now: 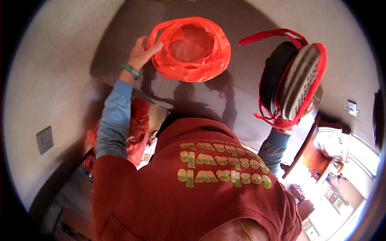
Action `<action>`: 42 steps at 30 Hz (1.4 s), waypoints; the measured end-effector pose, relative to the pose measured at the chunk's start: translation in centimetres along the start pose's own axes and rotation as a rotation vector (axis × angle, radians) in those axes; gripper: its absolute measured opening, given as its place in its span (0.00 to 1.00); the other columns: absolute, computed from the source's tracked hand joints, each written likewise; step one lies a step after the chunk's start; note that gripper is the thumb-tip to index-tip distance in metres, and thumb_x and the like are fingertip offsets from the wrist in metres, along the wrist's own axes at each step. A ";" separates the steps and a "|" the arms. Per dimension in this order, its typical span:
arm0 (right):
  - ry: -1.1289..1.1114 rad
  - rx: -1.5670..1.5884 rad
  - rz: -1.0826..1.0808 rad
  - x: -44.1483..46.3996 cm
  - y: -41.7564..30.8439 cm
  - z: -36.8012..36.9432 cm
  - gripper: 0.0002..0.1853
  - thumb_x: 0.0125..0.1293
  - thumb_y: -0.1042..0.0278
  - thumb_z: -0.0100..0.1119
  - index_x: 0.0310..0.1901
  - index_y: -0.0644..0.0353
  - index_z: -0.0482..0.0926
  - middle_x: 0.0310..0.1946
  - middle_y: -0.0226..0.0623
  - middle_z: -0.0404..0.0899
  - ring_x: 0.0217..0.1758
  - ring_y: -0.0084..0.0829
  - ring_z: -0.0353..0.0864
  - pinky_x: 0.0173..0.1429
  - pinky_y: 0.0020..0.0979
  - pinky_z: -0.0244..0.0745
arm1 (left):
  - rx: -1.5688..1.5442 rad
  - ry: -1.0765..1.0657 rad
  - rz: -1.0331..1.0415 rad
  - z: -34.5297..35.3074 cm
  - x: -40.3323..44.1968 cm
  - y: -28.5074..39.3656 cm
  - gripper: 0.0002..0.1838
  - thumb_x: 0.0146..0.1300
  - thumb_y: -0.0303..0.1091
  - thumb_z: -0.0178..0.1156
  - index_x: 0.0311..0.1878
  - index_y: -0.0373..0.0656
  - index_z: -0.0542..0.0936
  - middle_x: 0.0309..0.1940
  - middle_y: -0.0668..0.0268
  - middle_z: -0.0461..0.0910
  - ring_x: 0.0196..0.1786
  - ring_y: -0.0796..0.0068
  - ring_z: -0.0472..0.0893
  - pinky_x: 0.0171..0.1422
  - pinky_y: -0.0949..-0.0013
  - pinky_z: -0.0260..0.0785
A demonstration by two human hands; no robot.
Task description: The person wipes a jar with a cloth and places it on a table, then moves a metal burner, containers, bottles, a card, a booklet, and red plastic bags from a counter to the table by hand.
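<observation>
A red plastic bag [221, 50] sits on the dark table, its rim gathered into a ring around an open mouth. My left hand [141, 54], with a green bangle at the wrist, is at the bag's left edge, thumb and fingers apart. The thumb reaches over the rim; whether it touches is unclear. On the right, my right hand [307, 110] grips a bundle of what look like shoe soles [299, 80], held upright. One piece is black, another beige with dark dots, and red cloth strips edge them. Most of the right hand's fingers are hidden behind the bundle.
The dark table [249, 24] has a glossy surface with shadows on it. More red plastic bags [138, 128] hang below its left edge. Wall sockets [45, 140] are at the left, and wooden furniture [317, 160] stands at the lower right.
</observation>
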State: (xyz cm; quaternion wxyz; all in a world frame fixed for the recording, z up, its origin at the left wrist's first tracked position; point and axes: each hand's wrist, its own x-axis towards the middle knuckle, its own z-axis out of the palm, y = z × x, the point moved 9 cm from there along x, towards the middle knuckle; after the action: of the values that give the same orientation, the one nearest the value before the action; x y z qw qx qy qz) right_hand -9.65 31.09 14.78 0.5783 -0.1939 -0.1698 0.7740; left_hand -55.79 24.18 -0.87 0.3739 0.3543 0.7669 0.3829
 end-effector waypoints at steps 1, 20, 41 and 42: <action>-0.051 0.045 0.019 -0.2 0.1 0.6 0.38 0.49 0.55 0.56 0.61 0.66 0.58 0.57 0.51 0.64 0.55 0.48 0.70 0.59 0.47 0.70 | -0.063 0.084 -0.006 0.3 -1.6 0.4 0.50 0.37 0.60 0.70 0.57 0.33 0.64 0.47 0.52 0.74 0.50 0.60 0.74 0.56 0.65 0.65; -0.075 -0.110 0.003 -2.2 -0.9 0.3 0.29 0.57 0.61 0.53 0.57 0.68 0.61 0.56 0.49 0.67 0.57 0.43 0.68 0.63 0.43 0.64 | -0.480 0.233 -0.048 6.9 -8.5 -1.0 0.29 0.43 0.36 0.71 0.48 0.35 0.72 0.40 0.61 0.78 0.40 0.70 0.78 0.45 0.69 0.71; -0.373 -1.753 -1.019 -3.9 -1.1 3.3 0.38 0.49 0.60 0.68 0.60 0.59 0.60 0.53 0.40 0.63 0.57 0.39 0.66 0.60 0.42 0.64 | -1.681 0.201 -0.190 5.1 -16.5 -0.2 0.17 0.57 0.33 0.52 0.49 0.36 0.72 0.46 0.59 0.77 0.47 0.60 0.76 0.57 0.56 0.67; -0.398 -1.663 -0.938 -3.1 -0.8 3.6 0.39 0.49 0.60 0.69 0.60 0.58 0.59 0.55 0.41 0.62 0.57 0.39 0.67 0.59 0.42 0.65 | -1.705 0.253 -0.169 4.6 -18.3 0.2 0.17 0.57 0.33 0.52 0.49 0.36 0.72 0.46 0.59 0.77 0.47 0.60 0.76 0.57 0.56 0.67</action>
State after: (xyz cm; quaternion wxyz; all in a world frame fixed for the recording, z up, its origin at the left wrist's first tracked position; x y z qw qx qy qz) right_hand -9.99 28.19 18.61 0.4671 -0.3186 -0.8165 0.1167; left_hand -43.29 10.57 2.87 0.4511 -0.1506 0.2777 0.8347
